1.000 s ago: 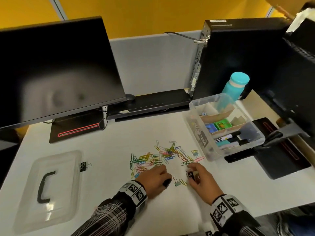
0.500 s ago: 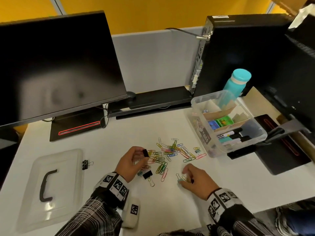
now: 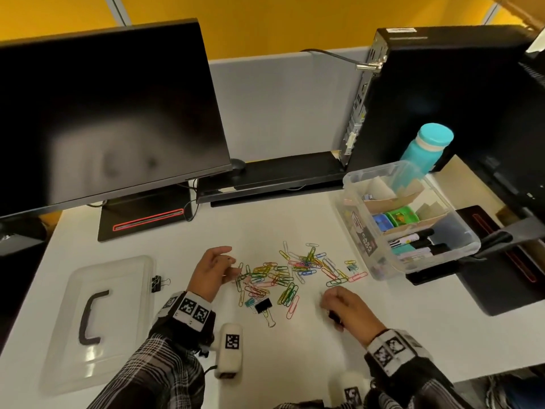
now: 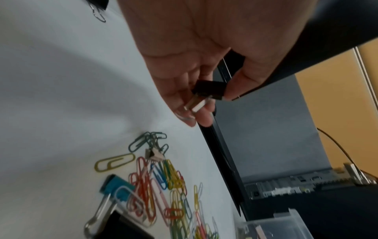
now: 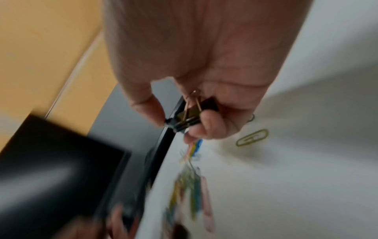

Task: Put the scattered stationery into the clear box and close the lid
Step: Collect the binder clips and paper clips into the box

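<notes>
Coloured paper clips (image 3: 283, 276) lie scattered on the white desk (image 3: 265, 228). My left hand (image 3: 215, 268) hovers at their left edge and pinches a small black binder clip (image 4: 209, 88) between thumb and fingers. My right hand (image 3: 343, 309), at the pile's near right, grips another black binder clip (image 5: 192, 113). A black binder clip (image 3: 264, 305) and a teal one (image 3: 250, 301) lie at the pile's near side. One more black clip (image 3: 156, 283) sits beside the clear lid (image 3: 100, 317) with its black handle. The open clear box (image 3: 413, 222) holds markers and small items at the right.
A dark monitor (image 3: 103, 113) stands at the back left, a black computer tower (image 3: 436, 98) at the back right. A teal bottle (image 3: 424, 149) stands behind the box. A black stand (image 3: 501, 261) lies right of the box. A keyboard (image 3: 280, 175) is at the back.
My left hand moved left and away from me to the pile's left edge with a black clip. My right hand drew back toward me, gripping its clip. A black clip now lies near the pile.
</notes>
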Available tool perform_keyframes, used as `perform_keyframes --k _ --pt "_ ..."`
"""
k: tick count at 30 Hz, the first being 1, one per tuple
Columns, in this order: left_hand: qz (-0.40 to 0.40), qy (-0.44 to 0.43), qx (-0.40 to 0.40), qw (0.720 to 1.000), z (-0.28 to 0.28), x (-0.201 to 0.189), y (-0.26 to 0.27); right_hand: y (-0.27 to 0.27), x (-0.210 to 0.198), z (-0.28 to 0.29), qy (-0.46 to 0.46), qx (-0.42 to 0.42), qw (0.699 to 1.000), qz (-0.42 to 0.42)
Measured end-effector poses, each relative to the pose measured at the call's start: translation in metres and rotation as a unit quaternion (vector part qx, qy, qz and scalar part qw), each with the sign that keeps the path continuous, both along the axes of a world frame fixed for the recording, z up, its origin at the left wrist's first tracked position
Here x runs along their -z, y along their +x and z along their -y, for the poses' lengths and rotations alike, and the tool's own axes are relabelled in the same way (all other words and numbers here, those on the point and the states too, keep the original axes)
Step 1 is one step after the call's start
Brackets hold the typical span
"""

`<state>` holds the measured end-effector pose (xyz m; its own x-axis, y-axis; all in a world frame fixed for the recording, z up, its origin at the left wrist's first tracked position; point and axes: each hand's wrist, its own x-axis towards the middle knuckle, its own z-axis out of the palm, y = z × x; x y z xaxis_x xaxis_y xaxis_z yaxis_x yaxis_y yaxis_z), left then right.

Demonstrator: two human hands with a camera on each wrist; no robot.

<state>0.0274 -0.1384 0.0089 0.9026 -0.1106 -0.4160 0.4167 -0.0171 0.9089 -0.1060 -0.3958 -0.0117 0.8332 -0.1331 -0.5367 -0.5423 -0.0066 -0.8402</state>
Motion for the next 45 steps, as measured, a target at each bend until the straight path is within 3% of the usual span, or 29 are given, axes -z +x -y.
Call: perform_keyframes --k 2,3,6,8,10,12,15,18,23,28,30,32,36,38,42,45 --pt "-0.006 0.019 -0.01 1.0 -0.009 0.001 0.003 0.001 -0.009 0.007 0.25 0.109 0.962 -0.028" --pt "0.0 0.045 -0.006 0.999 -0.013 0.003 0.004 0.0 -0.013 0.01 0.316 0.133 0.939 -0.03" --pt "0.051 0.153 0.051 0.986 -0.021 0.01 0.0 0.0 -0.022 0.014 0.347 0.145 0.926 -0.03" --pt "0.125 0.244 0.126 0.953 -0.021 0.013 -0.008 0.003 -0.024 0.013 0.287 0.137 0.947 -0.053" --pt "0.196 0.35 0.218 0.89 -0.015 0.014 -0.012 0.007 -0.019 0.015 0.162 0.118 0.978 -0.066" --pt "0.218 0.429 0.306 0.822 -0.007 0.011 -0.011 0.013 -0.012 0.021 -0.015 0.077 0.996 -0.031" --pt "0.227 0.499 0.377 0.746 0.0 0.011 -0.003 0.024 -0.001 0.033 -0.259 0.043 0.965 0.018" --pt "0.231 0.513 0.402 0.723 0.002 0.016 0.002 0.037 0.003 0.035 -0.388 -0.01 0.921 -0.033" --pt "0.266 0.519 0.424 0.693 0.004 0.019 0.006 0.055 0.011 0.039 -0.458 -0.076 0.879 -0.11" --pt "0.25 0.516 0.43 0.698 0.005 0.019 0.009 0.06 0.01 0.043 -0.494 -0.103 0.855 -0.12" --pt "0.248 0.507 0.415 0.714 0.005 0.018 0.008 0.059 0.01 0.045 -0.49 -0.113 0.856 -0.121" --pt "0.232 0.482 0.372 0.759 0.004 0.017 0.005 0.056 0.012 0.047 -0.477 -0.108 0.865 -0.114" --pt "0.159 0.358 0.222 0.893 -0.003 0.014 0.002 0.052 0.015 0.049 -0.469 -0.096 0.869 -0.122" --pt "0.121 0.285 0.163 0.937 -0.008 0.012 0.001 0.052 0.014 0.05 -0.453 -0.097 0.877 -0.13" --pt "0.052 0.179 0.108 0.976 -0.015 0.006 -0.005 0.048 0.003 0.048 -0.323 -0.07 0.941 -0.068" --pt "0.023 0.132 0.102 0.986 -0.024 0.005 -0.01 0.042 -0.023 0.041 -0.036 -0.012 0.999 -0.006"
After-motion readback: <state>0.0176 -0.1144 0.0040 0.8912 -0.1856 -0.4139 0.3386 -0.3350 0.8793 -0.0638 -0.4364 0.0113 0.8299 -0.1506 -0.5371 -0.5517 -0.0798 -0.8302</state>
